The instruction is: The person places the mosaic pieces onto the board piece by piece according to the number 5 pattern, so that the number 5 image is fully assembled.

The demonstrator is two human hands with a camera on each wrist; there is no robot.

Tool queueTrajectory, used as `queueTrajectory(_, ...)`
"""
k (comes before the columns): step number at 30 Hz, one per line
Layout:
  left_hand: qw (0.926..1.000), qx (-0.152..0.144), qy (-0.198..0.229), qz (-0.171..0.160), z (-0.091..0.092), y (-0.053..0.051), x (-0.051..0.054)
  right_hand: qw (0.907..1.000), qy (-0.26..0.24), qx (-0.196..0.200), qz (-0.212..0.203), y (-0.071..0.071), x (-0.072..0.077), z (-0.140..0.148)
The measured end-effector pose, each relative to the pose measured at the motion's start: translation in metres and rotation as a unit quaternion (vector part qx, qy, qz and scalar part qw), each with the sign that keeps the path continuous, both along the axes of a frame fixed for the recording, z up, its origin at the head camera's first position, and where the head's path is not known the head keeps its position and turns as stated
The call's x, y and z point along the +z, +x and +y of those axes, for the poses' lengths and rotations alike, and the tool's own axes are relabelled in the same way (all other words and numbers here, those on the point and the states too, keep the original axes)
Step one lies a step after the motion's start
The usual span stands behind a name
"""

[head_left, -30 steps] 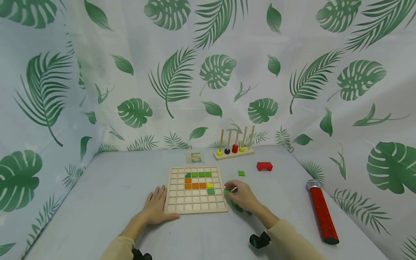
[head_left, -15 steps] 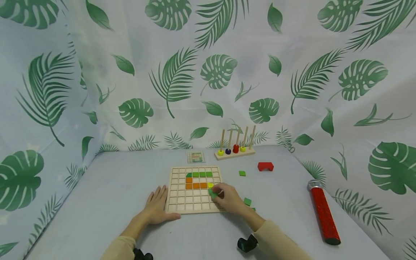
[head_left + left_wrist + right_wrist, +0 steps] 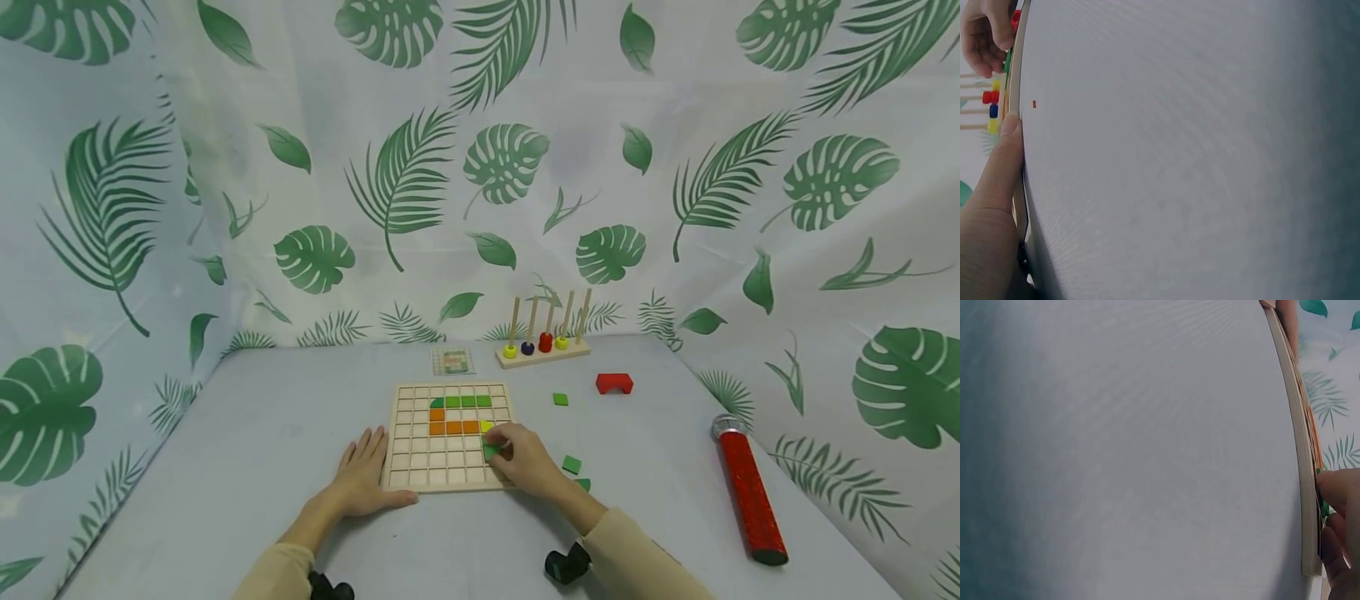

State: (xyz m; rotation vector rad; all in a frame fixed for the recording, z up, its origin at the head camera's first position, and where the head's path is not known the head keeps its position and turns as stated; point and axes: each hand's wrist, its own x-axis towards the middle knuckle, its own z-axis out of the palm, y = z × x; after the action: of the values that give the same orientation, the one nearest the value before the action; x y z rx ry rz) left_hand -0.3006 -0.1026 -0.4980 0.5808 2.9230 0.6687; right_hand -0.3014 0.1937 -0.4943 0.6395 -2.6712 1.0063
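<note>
A wooden grid board lies on the table, with green, orange and yellow tiles set in some of its squares. Over its right side, my right hand pinches a green tile below the yellow tile. In the right wrist view, the thumb and fingers are close about green at the board's edge; the exact contact is partly hidden. My left hand rests flat along the board's left edge, fingers straight, its thumb along the front edge.
Loose green tiles lie right of the board, another farther back. Behind are a small pattern card, a peg stand with colored beads and a red block. A red tube lies far right.
My right hand has moved left from beside the board onto its right side, carrying the green tile. Loose green tiles it covered now show. The left hand stays in place.
</note>
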Motion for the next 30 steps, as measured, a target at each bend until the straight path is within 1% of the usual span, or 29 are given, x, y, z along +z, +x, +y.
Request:
queueTrajectory(3,1.0000,-0.002,0.002,-0.004,0.001,0.002,0.004,1.0000,-0.004,0.003,0.002,0.000,0.000,0.000)
queueTrajectory(9,0.9999,0.000,-0.013,-0.003,0.000,0.000,0.000,1.0000,-0.007,0.005,0.002,0.001,0.000,0.000)
queueTrajectory(11,1.0000,-0.002,0.003,0.000,0.000,0.000,0.001,1.0000,-0.006,0.004,0.002,0.001,0.001,0.000)
queueTrajectory(16,1.0000,-0.005,-0.004,-0.005,-0.001,0.001,0.003,0.9999,-0.009,0.012,-0.005,0.002,0.002,0.000)
queueTrajectory(19,1.0000,-0.006,-0.004,-0.007,0.000,0.002,0.004,0.9996,-0.019,0.017,-0.012,0.002,0.002,0.002)
queueTrajectory(22,1.0000,-0.005,0.001,-0.006,0.000,0.003,0.007,0.9992,-0.034,0.016,-0.010,0.001,0.004,0.006)
queueTrajectory(23,1.0000,-0.005,0.004,-0.006,0.001,0.004,0.008,0.9989,-0.043,0.015,-0.009,0.001,0.004,0.007)
queueTrajectory(26,1.0000,-0.002,-0.004,-0.008,0.002,0.005,0.010,0.9982,-0.059,0.005,0.001,0.001,0.007,0.012)
queueTrajectory(30,0.9999,-0.002,-0.002,-0.010,0.002,0.006,0.011,0.9973,-0.072,-0.018,0.002,0.000,0.012,0.021)
